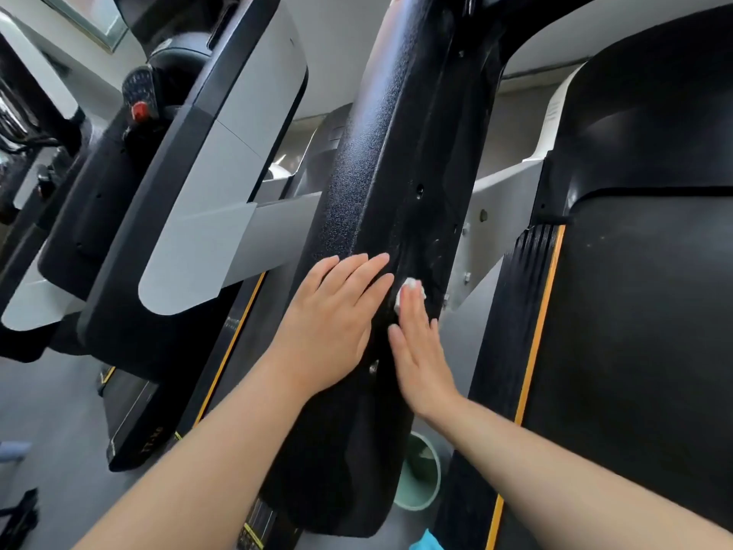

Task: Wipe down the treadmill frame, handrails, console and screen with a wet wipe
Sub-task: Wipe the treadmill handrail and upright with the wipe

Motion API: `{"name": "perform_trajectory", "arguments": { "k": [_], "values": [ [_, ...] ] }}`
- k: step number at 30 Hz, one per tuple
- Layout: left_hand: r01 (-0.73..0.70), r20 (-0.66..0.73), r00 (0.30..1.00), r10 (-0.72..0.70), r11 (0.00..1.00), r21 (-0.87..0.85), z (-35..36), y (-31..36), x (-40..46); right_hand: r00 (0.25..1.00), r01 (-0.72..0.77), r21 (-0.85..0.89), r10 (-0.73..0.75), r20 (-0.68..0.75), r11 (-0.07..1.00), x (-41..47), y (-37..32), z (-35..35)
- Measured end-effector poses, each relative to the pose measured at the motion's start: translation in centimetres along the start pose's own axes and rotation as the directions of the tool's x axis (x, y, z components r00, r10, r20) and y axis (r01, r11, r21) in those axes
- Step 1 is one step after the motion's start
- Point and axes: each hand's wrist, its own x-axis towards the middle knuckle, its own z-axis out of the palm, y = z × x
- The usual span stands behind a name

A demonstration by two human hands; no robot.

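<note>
— What fills most of the view?

— A treadmill's black textured upright (380, 160), slanting from the top edge down to the bottom middle. To its right lies the belt deck (642, 351) with an orange stripe (533, 343) along its left edge. To the left stands a second treadmill (206, 184), grey and black, with a red button (139, 110) near its top.

— And the hands?

— The left hand (333, 323) lies flat on the upright's lower half, fingers straight and together, gripping nothing. The right hand (420, 351) is just beside it, also with fingers straight and close together, pressing a white wet wipe (410, 290) against the upright's inner side.

— So where is the wipe exactly?

— Bunched under the right fingertips, showing just past them, touching the black surface.

— Anything smaller?

— A pale green bin (424, 474) on the floor between the upright and deck, and a blue scrap (426, 541) at the bottom edge.
</note>
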Motion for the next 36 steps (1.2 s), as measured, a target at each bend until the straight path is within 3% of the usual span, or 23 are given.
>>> {"name": "perform_trajectory", "arguments": {
  "k": [3, 10, 17, 26, 28, 32, 36],
  "values": [
    [-0.089, -0.017, 0.996, 0.088, 0.995, -0.051, -0.3, -1.2, 1.4, 0.993, -0.101, 0.07, 0.104, -0.047, 0.992, 3.6, 0.1, -1.9],
    [-0.154, -0.042, 0.988, 0.15, 0.982, -0.113, -0.3, -4.7, 4.4, 0.995, 0.012, 0.057, -0.018, 0.103, 0.998, -4.7, -1.0, 1.9],
    [-0.161, -0.132, 0.982, 0.137, 0.966, -0.201, 0.6, -5.0, 4.4, 0.991, -0.107, 0.203, 0.12, -0.052, 0.973, 2.6, -0.4, -1.2],
    [-0.258, -0.181, 0.958, 0.223, 0.945, -0.201, 1.3, -5.3, 4.7, 0.991, 0.024, 0.054, -0.016, -0.134, 0.998, -4.9, -2.1, 4.4],
    [-0.259, -0.192, 0.956, 0.22, 0.943, -0.208, 1.4, -5.3, 4.8, 0.982, 0.027, 0.104, -0.007, -0.191, 0.994, -2.3, -2.0, 3.8],
    [-0.267, -0.197, 0.954, 0.224, 0.935, -0.231, 1.5, -5.3, 4.8, 0.948, -0.141, 0.242, 0.202, -0.248, 0.96, 2.8, -0.9, 0.5],
    [-0.274, -0.196, 0.953, 0.229, 0.93, -0.246, 1.5, -5.3, 4.9, 0.958, -0.063, 0.254, 0.13, -0.256, 0.965, -0.2, -1.7, 2.9]
  ]
}}
